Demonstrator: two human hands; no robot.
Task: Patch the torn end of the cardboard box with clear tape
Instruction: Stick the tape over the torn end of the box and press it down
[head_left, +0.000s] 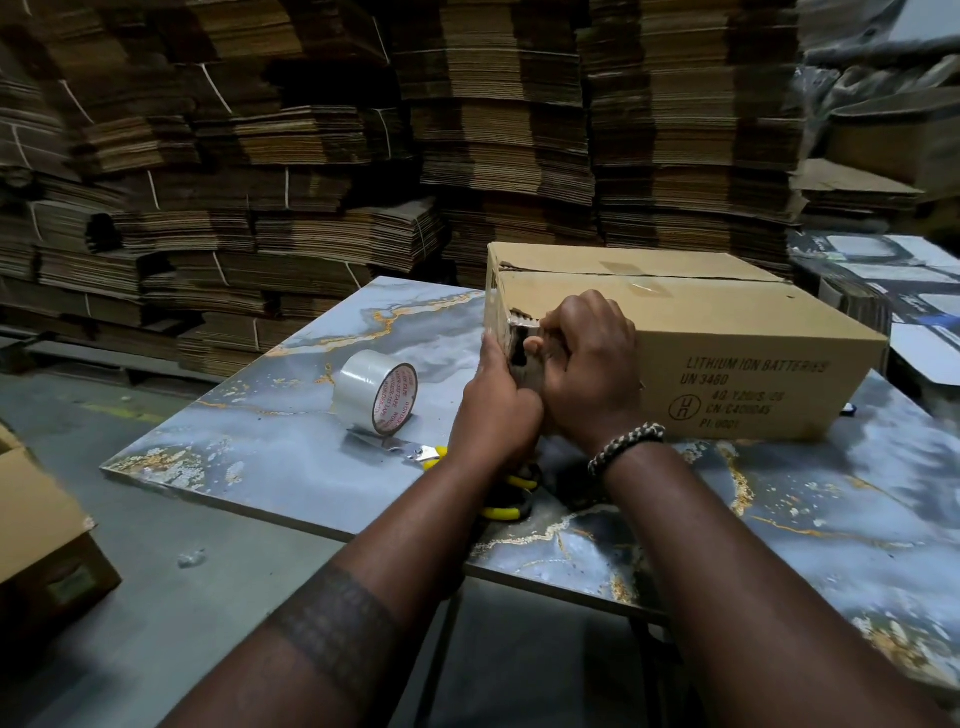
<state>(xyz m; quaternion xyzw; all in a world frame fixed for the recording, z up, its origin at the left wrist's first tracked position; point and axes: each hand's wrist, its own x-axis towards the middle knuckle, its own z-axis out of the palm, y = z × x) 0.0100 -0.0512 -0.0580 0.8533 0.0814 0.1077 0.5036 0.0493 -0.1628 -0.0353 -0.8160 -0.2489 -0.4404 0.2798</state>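
A brown cardboard box (727, 332) printed "LITHIUM ION BATTERIES" lies on a marble-patterned table (270, 447). Its near left end is torn, with a ragged hole at the upper corner. My left hand (496, 405) presses flat against that torn end. My right hand (587, 364) is curled over the corner from the box's front side, thumb and fingers pinching the torn flap, where a shiny bit of clear tape shows. A roll of clear tape (375, 396) stands on its edge on the table, left of my hands and apart from them.
Yellow-handled scissors (434, 453) lie on the table just under my left wrist. Tall stacks of flattened cardboard (311, 156) fill the background. An open carton (36, 519) sits on the floor at left. Printed sheets (883, 280) lie at the right.
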